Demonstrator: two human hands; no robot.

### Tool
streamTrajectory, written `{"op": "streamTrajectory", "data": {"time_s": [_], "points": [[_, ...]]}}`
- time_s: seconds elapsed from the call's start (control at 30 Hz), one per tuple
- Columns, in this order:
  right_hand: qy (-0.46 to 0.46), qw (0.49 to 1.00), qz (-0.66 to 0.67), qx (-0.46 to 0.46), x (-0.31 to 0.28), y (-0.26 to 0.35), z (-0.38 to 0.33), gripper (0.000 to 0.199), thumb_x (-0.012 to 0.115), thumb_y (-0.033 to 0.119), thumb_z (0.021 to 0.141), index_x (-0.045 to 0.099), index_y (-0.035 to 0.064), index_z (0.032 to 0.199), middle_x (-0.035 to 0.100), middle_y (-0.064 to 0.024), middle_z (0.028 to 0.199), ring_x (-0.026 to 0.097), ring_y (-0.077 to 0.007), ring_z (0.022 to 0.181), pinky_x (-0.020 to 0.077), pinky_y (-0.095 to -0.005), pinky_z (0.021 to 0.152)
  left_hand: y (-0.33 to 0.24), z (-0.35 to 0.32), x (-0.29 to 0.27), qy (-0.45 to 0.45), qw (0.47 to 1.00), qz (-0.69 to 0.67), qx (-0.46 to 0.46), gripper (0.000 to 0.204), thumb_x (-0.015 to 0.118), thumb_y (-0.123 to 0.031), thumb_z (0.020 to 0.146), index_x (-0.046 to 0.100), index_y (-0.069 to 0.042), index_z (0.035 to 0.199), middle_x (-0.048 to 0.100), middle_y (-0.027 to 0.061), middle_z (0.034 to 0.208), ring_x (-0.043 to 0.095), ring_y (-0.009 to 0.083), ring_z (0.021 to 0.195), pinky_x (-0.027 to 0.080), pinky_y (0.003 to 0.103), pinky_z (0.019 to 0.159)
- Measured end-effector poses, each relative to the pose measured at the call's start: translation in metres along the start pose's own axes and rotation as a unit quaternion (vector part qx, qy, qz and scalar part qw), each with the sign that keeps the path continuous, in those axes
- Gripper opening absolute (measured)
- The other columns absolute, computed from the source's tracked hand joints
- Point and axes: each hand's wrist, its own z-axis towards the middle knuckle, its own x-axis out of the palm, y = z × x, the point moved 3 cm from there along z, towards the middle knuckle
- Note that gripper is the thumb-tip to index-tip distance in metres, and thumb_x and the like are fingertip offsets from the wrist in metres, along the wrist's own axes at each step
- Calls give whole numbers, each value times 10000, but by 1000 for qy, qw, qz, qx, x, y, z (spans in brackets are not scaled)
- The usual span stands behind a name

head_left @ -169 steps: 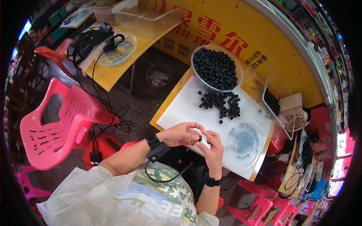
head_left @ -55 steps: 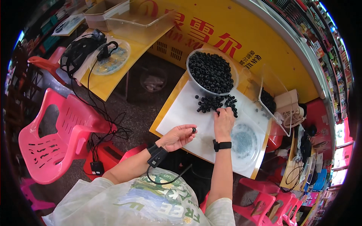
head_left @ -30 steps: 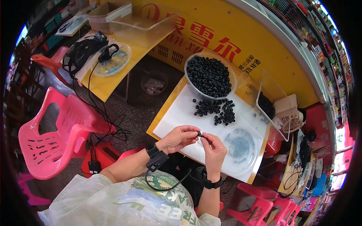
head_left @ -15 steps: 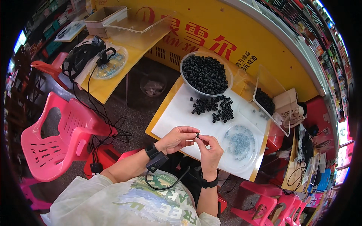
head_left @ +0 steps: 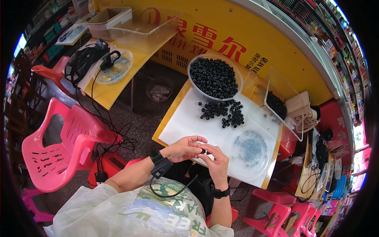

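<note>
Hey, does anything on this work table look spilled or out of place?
A cluster of small black ring-shaped beads lies loose on the white sheet, outside the round bowl of black beads. It looks spread deliberately, not spilled; nothing else stands out.

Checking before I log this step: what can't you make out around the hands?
- Bead: mostly hidden by the left hand and right hand fingers.
- Clear dish contents: too small to identify.
- Clear bin: glare hides its fill.

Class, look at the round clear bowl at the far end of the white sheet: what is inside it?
The bowl is heaped with small black rings. Its bottom is hidden under the heap.
</note>
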Motion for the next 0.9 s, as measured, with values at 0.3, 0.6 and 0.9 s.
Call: {"op": "streamTrajectory", "data": {"time_s": [0.3,0.6,0.9], "points": [[24,999,-3,23,5,-5,-5,300,748,45,799,725,46,1098,717,-83,971,620,-174,874,501,-283,808,6,-4,-11,14,999,-10,-33,547,724,-83,882,455,-12,1352,625,70,1197,647,122,967,558,258,845],[94,995,-28,-19,4,12,-5,276,720,93,838,712,44,1109,720,-67,1095,621,-220,1015,484,-326,910,0,-10,1,82,996,-11,-41,641,729,-66,868,391,9,1408,649,91,1160,651,120,961,552,261,836],[-23,998,-52,-22,7,12,-8,268,736,70,816,698,33,1078,703,-92,1009,614,-226,940,490,-316,838,20,-7,0,5,996,-80,24,559,723,-110,887,456,-37,1372,635,75,1182,647,133,945,534,290,892]]}}
